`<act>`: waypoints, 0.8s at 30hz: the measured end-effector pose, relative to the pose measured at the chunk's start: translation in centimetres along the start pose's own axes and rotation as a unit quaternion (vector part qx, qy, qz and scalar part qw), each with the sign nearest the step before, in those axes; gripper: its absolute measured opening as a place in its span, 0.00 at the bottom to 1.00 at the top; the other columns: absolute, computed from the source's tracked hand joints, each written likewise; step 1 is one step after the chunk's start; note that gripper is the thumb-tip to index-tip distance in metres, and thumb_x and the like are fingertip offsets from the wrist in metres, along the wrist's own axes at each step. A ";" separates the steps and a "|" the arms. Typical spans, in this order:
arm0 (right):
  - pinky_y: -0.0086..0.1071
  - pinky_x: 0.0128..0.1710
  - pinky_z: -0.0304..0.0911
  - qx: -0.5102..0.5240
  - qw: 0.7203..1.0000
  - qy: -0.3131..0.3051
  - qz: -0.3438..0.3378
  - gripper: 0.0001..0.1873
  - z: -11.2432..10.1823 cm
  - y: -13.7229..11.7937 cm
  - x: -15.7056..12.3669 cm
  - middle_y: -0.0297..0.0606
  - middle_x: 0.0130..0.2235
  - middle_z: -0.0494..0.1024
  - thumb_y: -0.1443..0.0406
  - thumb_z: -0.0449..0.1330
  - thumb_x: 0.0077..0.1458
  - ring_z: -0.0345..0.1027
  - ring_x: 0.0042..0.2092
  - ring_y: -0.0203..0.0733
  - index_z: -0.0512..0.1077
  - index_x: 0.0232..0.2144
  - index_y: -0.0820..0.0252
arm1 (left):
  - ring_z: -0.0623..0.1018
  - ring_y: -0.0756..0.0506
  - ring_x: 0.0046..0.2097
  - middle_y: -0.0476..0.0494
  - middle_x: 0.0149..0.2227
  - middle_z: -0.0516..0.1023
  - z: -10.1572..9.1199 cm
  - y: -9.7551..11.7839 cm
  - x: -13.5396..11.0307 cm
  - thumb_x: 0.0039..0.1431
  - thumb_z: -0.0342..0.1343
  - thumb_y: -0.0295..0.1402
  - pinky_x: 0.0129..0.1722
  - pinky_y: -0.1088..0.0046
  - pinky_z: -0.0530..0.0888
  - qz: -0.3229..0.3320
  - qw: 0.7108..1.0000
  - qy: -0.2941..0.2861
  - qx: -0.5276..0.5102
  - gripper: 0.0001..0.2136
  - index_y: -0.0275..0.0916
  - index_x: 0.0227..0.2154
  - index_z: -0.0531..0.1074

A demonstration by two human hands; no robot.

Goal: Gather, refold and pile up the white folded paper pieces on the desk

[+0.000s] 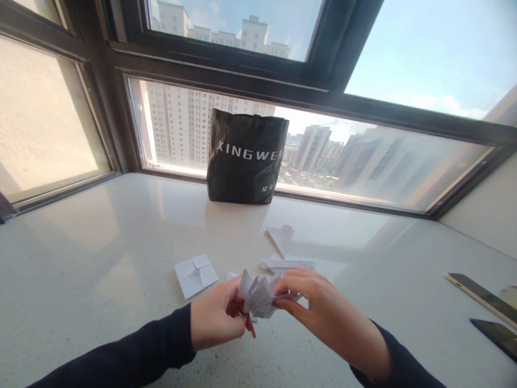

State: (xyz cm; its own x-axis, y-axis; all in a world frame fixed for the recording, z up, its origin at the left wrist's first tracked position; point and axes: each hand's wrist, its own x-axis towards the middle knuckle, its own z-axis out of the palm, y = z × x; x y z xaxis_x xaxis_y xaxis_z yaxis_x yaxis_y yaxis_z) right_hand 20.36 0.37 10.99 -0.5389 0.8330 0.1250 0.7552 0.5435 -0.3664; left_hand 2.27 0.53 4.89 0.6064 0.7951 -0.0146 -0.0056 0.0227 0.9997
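Observation:
Between my two hands is a white folded paper flower (258, 295) with several pointed petals standing up. My left hand (220, 314) grips it from the left, its fingers curled beneath and partly hidden. My right hand (313, 295) pinches a folded edge on the flower's right side between thumb and fingers. Left of the hands lies a flat square of folded paper (196, 275). Just beyond them is a long folded paper strip (288, 264), and behind that a cone-like paper piece (281, 238). Another small white paper piece is mostly hidden behind my left hand.
A black bag (247, 159) with white lettering stands at the back of the white speckled counter (121, 302), against the window. Two flat dark devices, one with a pale edge (484, 296) and one black (496, 335), lie at the right. Dark window frames border the counter.

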 end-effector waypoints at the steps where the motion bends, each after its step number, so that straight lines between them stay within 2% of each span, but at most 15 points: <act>1: 0.31 0.34 0.57 -0.010 1.000 0.000 0.000 0.03 0.1 -0.1 0.0 0.33 0.27 0.74 0.69 0.60 0.46 0.65 0.32 0.39 0.72 0.23 0.57 | 0.72 0.51 0.27 0.54 0.23 0.66 0.2 0.1 -0.1 0.36 0.47 0.16 0.25 0.79 0.65 0.007 1.000 -0.005 0.024 0.15 0.36 0.30 0.61; 6: 0.32 0.35 0.56 -0.028 1.000 0.004 -0.007 0.03 0.6 -0.5 -0.2 0.33 0.27 0.74 0.70 0.59 0.47 0.65 0.32 0.39 0.72 0.25 0.58 | 0.68 0.53 0.26 0.53 0.25 0.64 0.6 0.3 -0.4 0.46 0.52 0.25 0.25 0.78 0.65 0.033 0.993 -0.002 0.115 0.08 0.35 0.32 0.62; 11: 0.33 0.34 0.57 -0.040 0.999 -0.006 -0.020 0.04 1.2 -0.7 -0.3 0.34 0.26 0.73 0.70 0.58 0.48 0.65 0.32 0.40 0.71 0.24 0.58 | 0.71 0.53 0.25 0.51 0.26 0.65 0.8 -0.5 -0.3 0.52 0.49 0.27 0.27 0.77 0.68 0.035 0.992 0.004 0.123 0.04 0.35 0.32 0.62; 13: 0.34 0.35 0.58 -0.021 0.999 0.020 -0.018 0.03 1.2 -0.7 -0.3 0.35 0.28 0.72 0.70 0.59 0.47 0.65 0.34 0.41 0.71 0.26 0.57 | 0.72 0.52 0.25 0.51 0.26 0.64 0.8 -0.9 -0.2 0.54 0.48 0.27 0.25 0.78 0.69 0.046 0.992 0.010 0.120 0.04 0.35 0.33 0.62; 14: 0.35 0.37 0.58 -0.009 0.999 0.049 -0.015 0.06 1.1 -0.7 -0.3 0.36 0.32 0.72 0.70 0.59 0.46 0.64 0.37 0.43 0.71 0.30 0.57 | 0.72 0.52 0.25 0.51 0.26 0.65 0.8 -1.0 -0.2 0.54 0.47 0.28 0.24 0.79 0.69 0.051 0.991 0.015 0.123 0.04 0.35 0.33 0.62; 16: 0.38 0.43 0.58 0.021 0.994 0.108 -0.009 0.21 0.9 -0.6 -0.4 0.40 0.43 0.69 0.68 0.62 0.42 0.61 0.45 0.46 0.66 0.41 0.56 | 0.72 0.52 0.26 0.50 0.28 0.67 0.8 -1.2 -0.3 0.56 0.46 0.29 0.22 0.80 0.68 0.069 0.987 0.025 0.140 0.04 0.36 0.35 0.62; 17: 0.38 0.44 0.57 0.040 0.992 0.116 -0.001 0.26 0.8 -0.6 -0.4 0.41 0.45 0.68 0.68 0.63 0.40 0.61 0.46 0.47 0.63 0.44 0.55 | 0.72 0.52 0.26 0.49 0.28 0.68 0.8 -1.1 -0.4 0.57 0.45 0.30 0.22 0.80 0.68 0.082 0.984 0.029 0.158 0.05 0.36 0.35 0.62; 18: 0.36 0.43 0.59 0.063 0.993 0.098 0.010 0.25 0.8 -0.5 -0.5 0.40 0.45 0.69 0.68 0.63 0.40 0.62 0.45 0.46 0.64 0.44 0.55 | 0.72 0.52 0.26 0.48 0.28 0.69 0.9 -0.9 -0.6 0.57 0.44 0.30 0.23 0.80 0.68 0.093 0.978 0.034 0.186 0.05 0.36 0.34 0.62; 21: 0.29 0.32 0.62 0.116 0.992 -0.002 0.051 0.04 0.8 -0.5 -1.1 0.33 0.30 0.75 0.68 0.58 0.46 0.69 0.32 0.39 0.70 0.29 0.56 | 0.71 0.50 0.28 0.47 0.27 0.71 1.2 0.2 -1.2 0.56 0.46 0.30 0.29 0.76 0.67 0.107 0.943 0.049 0.312 0.04 0.37 0.30 0.64; 22: 0.27 0.30 0.61 0.116 0.991 -0.018 0.058 0.03 1.0 -0.5 -1.4 0.33 0.27 0.75 0.69 0.57 0.47 0.68 0.30 0.37 0.70 0.25 0.57 | 0.71 0.49 0.30 0.47 0.28 0.71 1.2 0.7 -1.4 0.55 0.49 0.32 0.31 0.75 0.67 0.111 0.926 0.063 0.355 0.03 0.37 0.30 0.64; 24: 0.26 0.30 0.60 0.091 0.994 -0.019 0.056 0.05 1.3 -0.7 -1.8 0.33 0.27 0.75 0.71 0.56 0.48 0.68 0.29 0.37 0.69 0.24 0.58 | 0.70 0.46 0.34 0.45 0.33 0.72 1.4 1.7 -1.9 0.50 0.55 0.37 0.33 0.73 0.66 0.136 0.896 0.094 0.412 0.11 0.39 0.36 0.64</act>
State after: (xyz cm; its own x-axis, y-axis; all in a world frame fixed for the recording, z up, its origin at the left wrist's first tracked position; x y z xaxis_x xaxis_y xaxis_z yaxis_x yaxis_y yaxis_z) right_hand 20.32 -1.69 9.87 -0.4720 0.8807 0.0409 0.7325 0.4176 -0.5376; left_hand 2.22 -1.77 6.62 0.5265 0.7933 0.3058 0.5036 -0.5808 0.6395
